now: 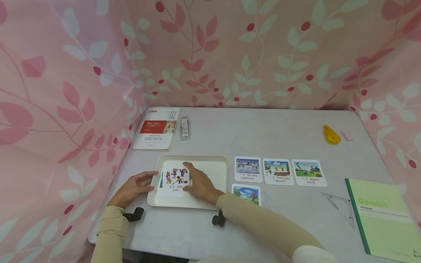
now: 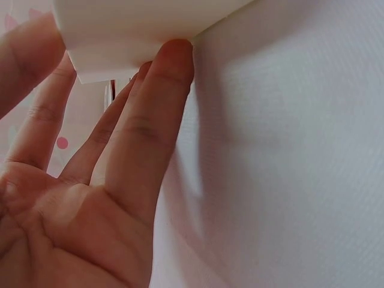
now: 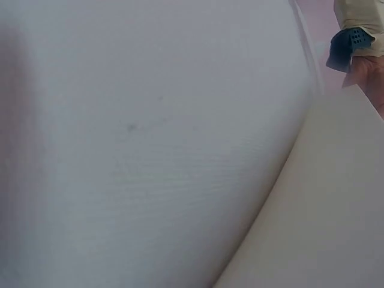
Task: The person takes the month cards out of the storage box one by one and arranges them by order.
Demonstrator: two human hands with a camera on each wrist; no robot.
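Right hand (image 1: 200, 184): fingers flat, pressing May card (image 1: 175, 180); left hand (image 1: 133, 188), spread, steadies tray (image 1: 210, 166) at nine o'clock. Slide card gently.

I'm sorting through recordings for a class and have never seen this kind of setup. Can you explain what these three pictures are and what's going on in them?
There is no machine here: a person wears three cameras, one on the head and one on each wrist. The head view looks down at a grey table. The left hand rests with straight fingers against the edge of a white tray; the left wrist view shows those fingers up close. The right hand lies on a May card in the tray; whether it grips the card is hard to tell. Its wrist view shows only table and tray rim. Beside the tray lie the January card, February card and March card, and a fourth card, partly hidden by the sleeve.
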